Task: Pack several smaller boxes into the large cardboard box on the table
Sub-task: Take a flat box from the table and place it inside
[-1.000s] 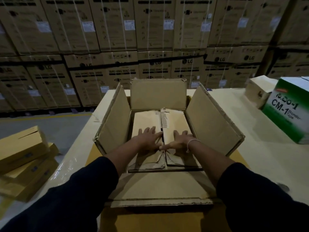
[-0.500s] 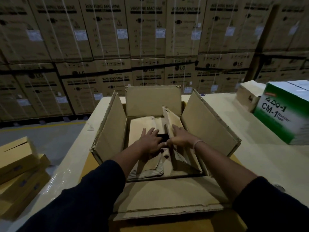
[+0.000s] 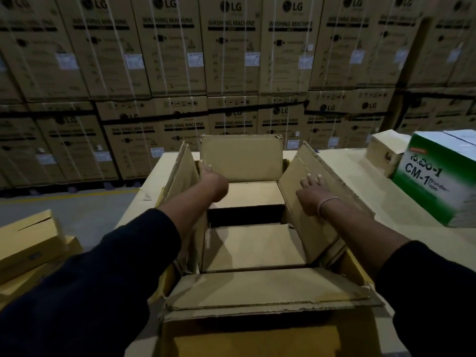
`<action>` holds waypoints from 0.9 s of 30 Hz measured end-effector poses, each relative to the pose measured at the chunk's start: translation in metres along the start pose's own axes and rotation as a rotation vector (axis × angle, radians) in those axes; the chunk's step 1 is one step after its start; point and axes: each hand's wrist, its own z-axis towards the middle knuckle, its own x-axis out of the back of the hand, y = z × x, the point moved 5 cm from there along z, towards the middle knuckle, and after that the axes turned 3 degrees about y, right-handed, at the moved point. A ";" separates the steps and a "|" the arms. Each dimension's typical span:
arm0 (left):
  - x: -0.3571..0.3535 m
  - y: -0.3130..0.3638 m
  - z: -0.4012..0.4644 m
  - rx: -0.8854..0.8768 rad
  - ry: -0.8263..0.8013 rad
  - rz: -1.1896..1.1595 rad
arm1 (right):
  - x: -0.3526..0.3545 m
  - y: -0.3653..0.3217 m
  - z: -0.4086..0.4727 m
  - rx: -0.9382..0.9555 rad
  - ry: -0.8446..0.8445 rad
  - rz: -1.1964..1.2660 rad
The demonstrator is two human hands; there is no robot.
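Whole back of the frame is a wall of stacked LG washing machine cartons (image 3: 231,52), strapped with white bands. Below that, a pale table (image 3: 401,228) runs across the middle and right.

Center of the frame is the large cardboard box (image 3: 270,295) sitting on that table, all four top flaps standing or splayed open. Inside, two flat brown pieces lie across the bottom with a dark gap (image 3: 244,215) between them; could be inner flaps or smaller boxes, honestly can't tell in this light.

Right edge of the frame: a green and white box (image 3: 435,181) printed "CM-1 Wonder Tape", with a small tan box (image 3: 386,153) just beside it on the far side. Lower left, off the table, a loose stack of yellowish flat cartons (image 3: 31,248).

Left hand (image 3: 212,180) reaches up to the far-left corner of the large box, fingers spread fairly straight against the flap there, gripping nothing. Right hand (image 3: 311,188) lies flat with straight fingers on the inside of the right flap (image 3: 322,176), pressing on it, a thin band on that wrist. Both arms in dark sleeves.
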 end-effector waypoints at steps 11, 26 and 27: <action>-0.108 -0.054 -0.001 0.045 0.161 0.055 | -0.021 -0.011 -0.007 -0.005 -0.016 -0.228; -0.075 0.047 0.077 -0.105 0.173 -0.147 | -0.008 -0.017 0.009 -0.105 0.161 -0.182; -0.075 0.056 0.082 -0.134 0.202 -0.174 | -0.009 -0.014 0.012 -0.115 0.177 -0.165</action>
